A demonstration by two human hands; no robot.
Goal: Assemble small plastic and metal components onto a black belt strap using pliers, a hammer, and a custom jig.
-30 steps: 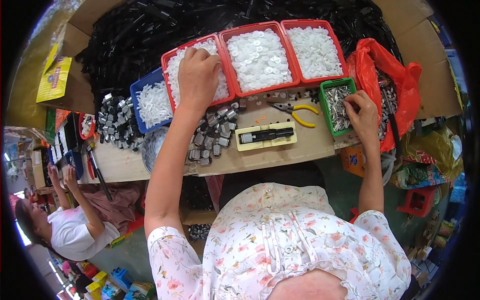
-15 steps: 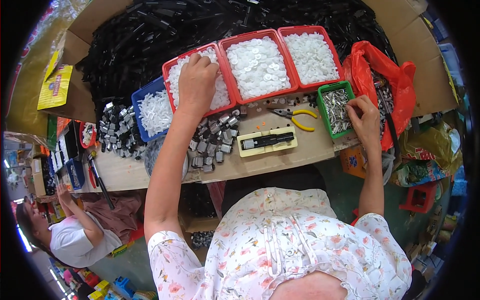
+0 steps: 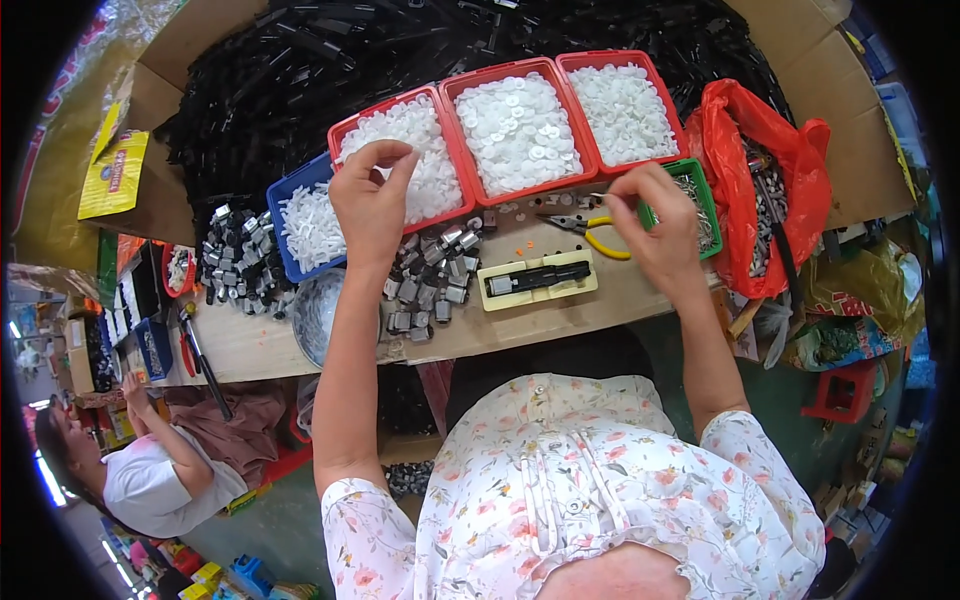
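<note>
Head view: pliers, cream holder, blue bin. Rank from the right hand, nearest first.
1. Pliers: just left of the right hand.
2. Cream holder: farther left, closer to the wearer's body.
3. Blue bin: farthest left, past the left hand.

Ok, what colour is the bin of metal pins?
The bin is green, best in the head view.
</note>
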